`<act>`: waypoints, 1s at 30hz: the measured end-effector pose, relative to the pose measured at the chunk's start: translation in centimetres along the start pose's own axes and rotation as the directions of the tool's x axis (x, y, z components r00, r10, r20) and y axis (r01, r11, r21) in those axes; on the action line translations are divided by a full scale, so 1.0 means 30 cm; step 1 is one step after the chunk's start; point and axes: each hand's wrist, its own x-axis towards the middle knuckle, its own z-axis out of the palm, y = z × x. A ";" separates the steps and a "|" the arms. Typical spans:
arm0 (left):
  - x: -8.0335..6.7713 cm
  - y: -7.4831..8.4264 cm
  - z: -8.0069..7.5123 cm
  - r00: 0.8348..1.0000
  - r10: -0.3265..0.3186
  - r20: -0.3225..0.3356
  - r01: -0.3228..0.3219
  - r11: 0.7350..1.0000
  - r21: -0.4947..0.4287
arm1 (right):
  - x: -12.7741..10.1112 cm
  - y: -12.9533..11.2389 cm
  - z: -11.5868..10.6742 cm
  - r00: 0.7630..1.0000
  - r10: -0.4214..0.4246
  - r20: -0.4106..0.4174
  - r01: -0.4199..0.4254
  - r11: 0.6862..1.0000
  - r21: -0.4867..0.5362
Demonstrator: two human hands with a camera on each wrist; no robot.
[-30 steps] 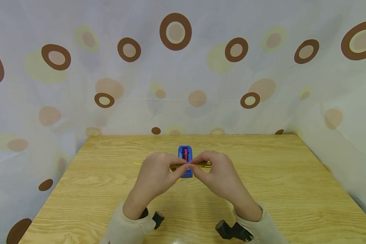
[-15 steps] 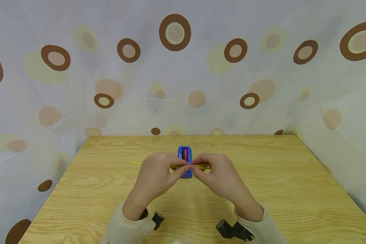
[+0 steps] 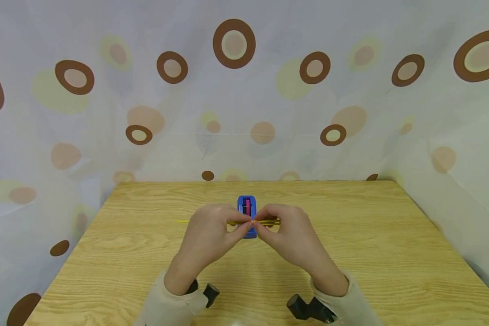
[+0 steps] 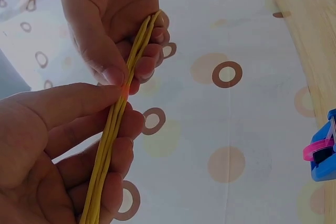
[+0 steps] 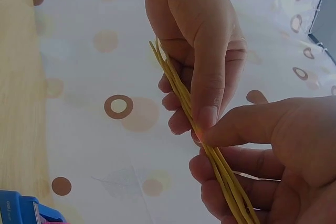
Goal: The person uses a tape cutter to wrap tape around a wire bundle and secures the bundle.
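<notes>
Blue plastic holder [image 3: 247, 204] stands mid-table with a pink piece in its slot. Just in front of and above it, left hand [image 3: 210, 231] and right hand [image 3: 290, 232] each pinch a bundle of thin yellow sticks [image 3: 232, 222] between thumb and curled fingers, thumb tips touching. Wooden table [image 3: 391, 253] lies bare on both sides.

Left hand [image 3: 209, 233] and right hand [image 3: 287, 235] raised over table centre, thumb tips met at midline, fingers curled in pinch; forearms angled inward, beige sleeves at wrists.
</notes>
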 end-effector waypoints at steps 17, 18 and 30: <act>-0.002 -0.003 -0.003 0.997 -0.062 0.051 0.064 0.997 -0.040 | -0.002 0.002 0.007 0.998 -0.041 -0.050 0.040 0.999 -0.019; -0.002 -0.002 -0.004 0.996 -0.072 0.060 0.075 0.996 -0.042 | -0.003 0.003 0.008 0.998 -0.041 -0.053 0.040 0.999 -0.022; 0.001 0.001 -0.013 0.982 -0.127 0.140 0.132 0.991 -0.030 | -0.002 0.000 0.014 0.995 -0.048 -0.082 0.045 0.998 -0.039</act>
